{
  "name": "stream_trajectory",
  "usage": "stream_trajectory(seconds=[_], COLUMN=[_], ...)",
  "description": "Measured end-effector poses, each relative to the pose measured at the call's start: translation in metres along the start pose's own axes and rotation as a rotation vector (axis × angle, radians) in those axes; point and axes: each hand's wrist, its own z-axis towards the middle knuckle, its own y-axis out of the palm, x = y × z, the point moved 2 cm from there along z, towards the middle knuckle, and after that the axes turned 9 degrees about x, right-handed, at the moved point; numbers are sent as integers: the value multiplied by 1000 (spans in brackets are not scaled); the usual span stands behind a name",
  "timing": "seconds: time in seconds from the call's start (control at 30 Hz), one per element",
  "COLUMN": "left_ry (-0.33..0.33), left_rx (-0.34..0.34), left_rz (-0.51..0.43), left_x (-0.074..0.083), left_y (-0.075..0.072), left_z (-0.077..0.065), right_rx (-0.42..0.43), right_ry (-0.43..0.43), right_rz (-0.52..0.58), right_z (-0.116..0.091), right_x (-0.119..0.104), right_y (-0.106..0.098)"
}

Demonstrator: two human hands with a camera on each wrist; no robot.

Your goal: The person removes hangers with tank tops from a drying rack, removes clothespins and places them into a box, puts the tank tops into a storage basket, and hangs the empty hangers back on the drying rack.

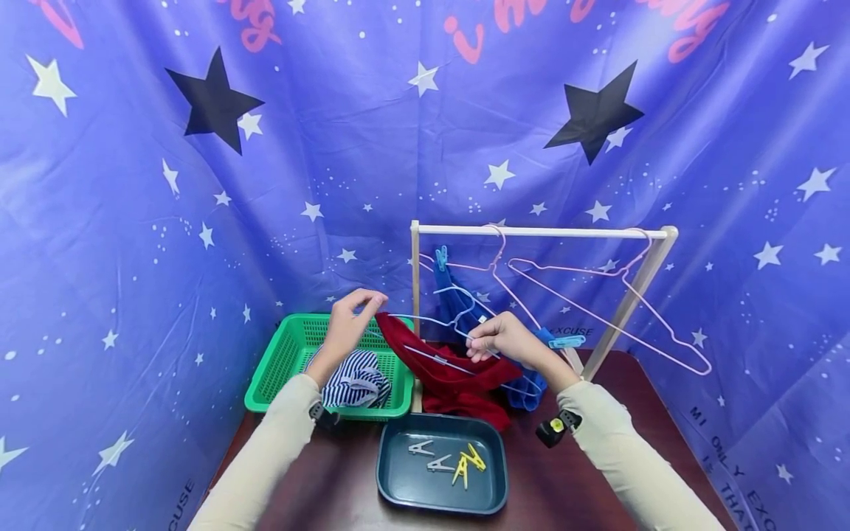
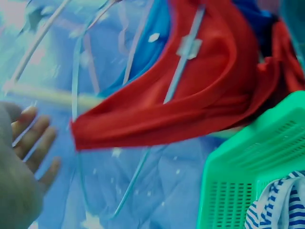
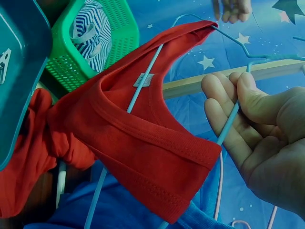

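A red tank top (image 3: 138, 138) hangs by its straps from a light blue hanger (image 3: 232, 117). My right hand (image 1: 505, 339) pinches one sloping arm of that hanger between thumb and fingers, just above a strap. The other strap lies over the far arm, with the hanger's bottom bar running across the neck opening, where a pale label shows. Beside that far strap is my left hand (image 2: 28, 157), its fingers loosely extended and apart from the cloth in the left wrist view. The lower part of the tank top is bunched on the table.
A green basket (image 1: 265, 369) with a striped garment (image 1: 356, 380) stands at left. In front, a dark tray (image 1: 443, 501) holds grey and yellow clothespins. Behind, a wooden rack (image 1: 564, 232) bears pink hangers (image 1: 600, 270) and a blue garment (image 1: 454, 302) with blue clothespins.
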Motion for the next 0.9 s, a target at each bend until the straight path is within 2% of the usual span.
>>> stream_trajectory(seconds=[0.07, 0.13, 0.27, 0.4, 0.57, 0.9], left_ry=[-115, -174, -203, -214, -249, -265], left_rx=[-88, -169, -281, -356, -397, -396], left_rz=[-32, -23, 35, 62, 61, 93], left_x=[-5, -10, -14, -16, -21, -27], left_y=[-8, -14, -19, -18, -14, -12], left_z=[6, 10, 14, 16, 19, 19], right_rx=[0, -1, 1, -2, -5, 9], right_ry=[4, 8, 15, 17, 15, 18], right_rz=[0, 2, 6, 9, 3, -18], right_z=[0, 0, 1, 1, 2, 1], right_x=[-1, -1, -1, -1, -3, -8], right_y=[0, 1, 2, 3, 5, 6])
